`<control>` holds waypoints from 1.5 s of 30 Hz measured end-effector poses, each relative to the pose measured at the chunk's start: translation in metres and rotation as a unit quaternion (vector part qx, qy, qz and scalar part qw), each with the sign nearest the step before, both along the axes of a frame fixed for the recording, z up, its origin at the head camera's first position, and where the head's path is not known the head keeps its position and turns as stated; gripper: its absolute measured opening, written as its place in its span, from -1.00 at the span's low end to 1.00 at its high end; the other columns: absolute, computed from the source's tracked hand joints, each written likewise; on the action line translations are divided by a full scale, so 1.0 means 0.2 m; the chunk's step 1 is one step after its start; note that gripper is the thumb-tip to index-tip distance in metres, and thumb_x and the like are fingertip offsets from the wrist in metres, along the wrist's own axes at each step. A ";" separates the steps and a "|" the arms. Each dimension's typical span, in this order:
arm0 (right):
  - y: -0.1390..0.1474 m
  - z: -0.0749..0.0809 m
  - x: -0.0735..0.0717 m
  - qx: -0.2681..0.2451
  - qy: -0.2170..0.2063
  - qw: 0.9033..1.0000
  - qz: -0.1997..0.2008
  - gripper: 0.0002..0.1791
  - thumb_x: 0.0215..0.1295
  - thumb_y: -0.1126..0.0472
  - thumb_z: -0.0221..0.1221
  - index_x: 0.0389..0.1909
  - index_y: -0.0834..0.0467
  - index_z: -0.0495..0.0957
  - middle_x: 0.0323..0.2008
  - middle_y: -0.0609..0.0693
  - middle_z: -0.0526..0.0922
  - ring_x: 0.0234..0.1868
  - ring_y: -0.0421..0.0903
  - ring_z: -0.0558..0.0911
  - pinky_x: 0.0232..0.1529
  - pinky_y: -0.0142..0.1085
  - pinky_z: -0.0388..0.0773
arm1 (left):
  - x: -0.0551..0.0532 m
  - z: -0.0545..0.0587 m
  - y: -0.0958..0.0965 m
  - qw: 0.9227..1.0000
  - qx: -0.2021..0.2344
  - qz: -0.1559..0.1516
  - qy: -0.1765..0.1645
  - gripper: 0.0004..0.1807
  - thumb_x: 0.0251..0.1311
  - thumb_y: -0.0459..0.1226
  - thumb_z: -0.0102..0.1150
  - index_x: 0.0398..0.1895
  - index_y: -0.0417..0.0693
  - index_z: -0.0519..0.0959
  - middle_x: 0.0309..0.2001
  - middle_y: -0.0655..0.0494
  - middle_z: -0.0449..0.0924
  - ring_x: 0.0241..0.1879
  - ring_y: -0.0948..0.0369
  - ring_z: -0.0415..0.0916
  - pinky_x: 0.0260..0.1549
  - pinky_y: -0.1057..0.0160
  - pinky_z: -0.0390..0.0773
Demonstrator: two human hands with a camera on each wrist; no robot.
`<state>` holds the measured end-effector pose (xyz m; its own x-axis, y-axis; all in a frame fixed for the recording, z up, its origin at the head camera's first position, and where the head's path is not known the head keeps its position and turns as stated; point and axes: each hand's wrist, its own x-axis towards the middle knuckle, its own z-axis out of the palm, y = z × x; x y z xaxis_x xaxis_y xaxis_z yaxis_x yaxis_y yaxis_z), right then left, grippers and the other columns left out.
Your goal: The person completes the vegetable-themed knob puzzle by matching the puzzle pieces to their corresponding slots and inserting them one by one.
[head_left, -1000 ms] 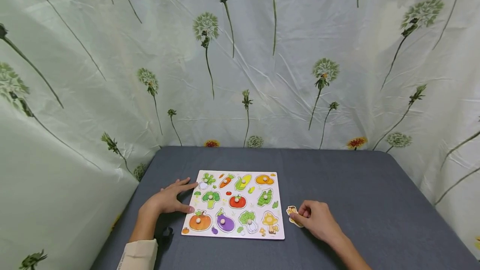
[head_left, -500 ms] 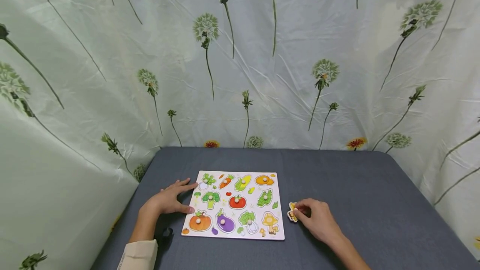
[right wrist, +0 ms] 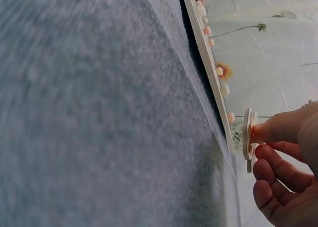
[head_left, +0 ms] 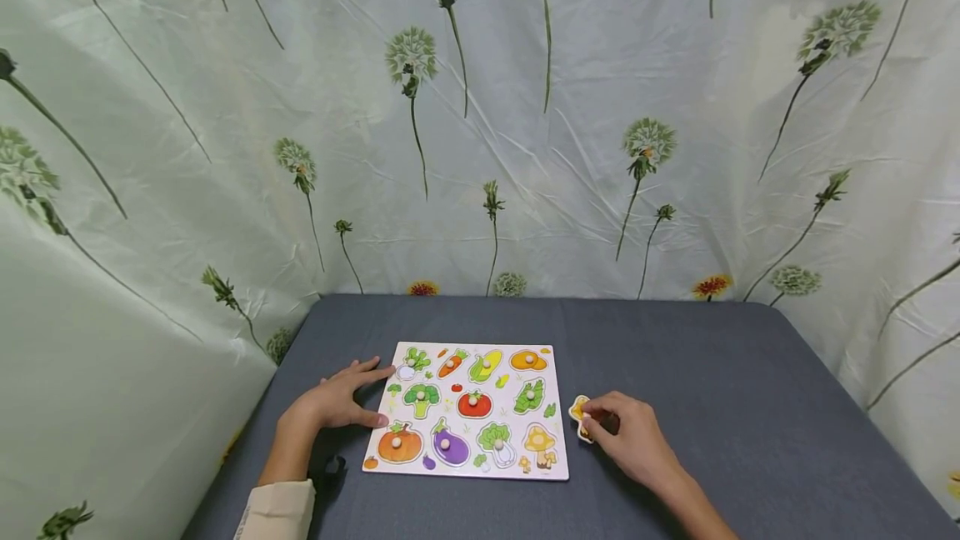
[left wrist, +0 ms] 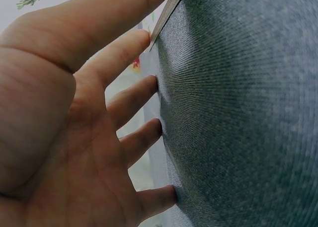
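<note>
A white peg puzzle board (head_left: 517,473) with vegetable pictures lies flat on the table, most pictures bearing a small round knob. My left hand (head_left: 333,397) is spread at its left edge, thumb and index finger touching the rim; the left wrist view shows the other fingertips resting on the cloth. Off the board's right side, my right hand (head_left: 630,432) pinches a yellow mushroom puzzle piece (head_left: 576,409) between thumb and fingers. Seen edge-on in the right wrist view, that piece (right wrist: 247,135) is raised above the table. The mushroom picture (head_left: 538,438) at the board's lower right has no knob.
A dark grey cloth covers the table (head_left: 675,348). Behind and to the sides hangs a pale curtain (head_left: 540,157) printed with dandelions. A small black object (head_left: 333,465) is beside the left wrist.
The mushroom puzzle piece has turned within my right fingers, its cap now pointing up and left, and sits slightly nearer the board. My left hand and the board have stayed put.
</note>
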<state>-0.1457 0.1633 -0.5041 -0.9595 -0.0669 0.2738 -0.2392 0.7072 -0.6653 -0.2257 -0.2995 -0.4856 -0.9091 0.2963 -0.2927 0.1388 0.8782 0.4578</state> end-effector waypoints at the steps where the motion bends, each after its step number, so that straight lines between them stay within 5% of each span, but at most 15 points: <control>1: 0.00 0.00 0.00 0.000 -0.001 1.000 0.001 -0.82 0.11 0.34 0.49 -0.31 0.01 0.78 -0.40 -0.26 0.66 -0.45 -0.40 0.50 -0.41 -0.45 0.49 | 0.00 0.00 0.00 1.000 0.000 0.001 0.000 0.08 -0.08 0.12 0.60 0.57 0.16 0.32 0.62 -0.22 0.07 0.59 -0.38 -0.15 0.31 -0.68 -0.21; 15: -0.07 0.03 -0.02 -0.009 -0.012 1.000 0.028 -0.85 0.16 0.26 0.49 -0.32 -0.02 0.74 -0.42 -0.25 0.67 -0.41 -0.39 0.56 -0.37 -0.42 0.54 | -0.01 -0.01 -0.01 1.000 -0.001 0.001 0.001 0.08 -0.08 0.12 0.61 0.56 0.17 0.33 0.62 -0.21 0.07 0.59 -0.38 -0.15 0.31 -0.68 -0.20; 45: -0.21 -0.04 -0.01 -0.047 -0.010 0.990 0.133 -0.87 0.17 0.28 0.45 -0.34 0.00 0.73 -0.44 -0.25 0.68 -0.47 -0.39 0.52 -0.46 -0.47 0.48 | -0.01 -0.01 0.00 1.000 0.001 0.005 -0.005 0.08 -0.09 0.10 0.62 0.56 0.16 0.33 0.63 -0.19 0.06 0.60 -0.36 -0.17 0.33 -0.66 -0.22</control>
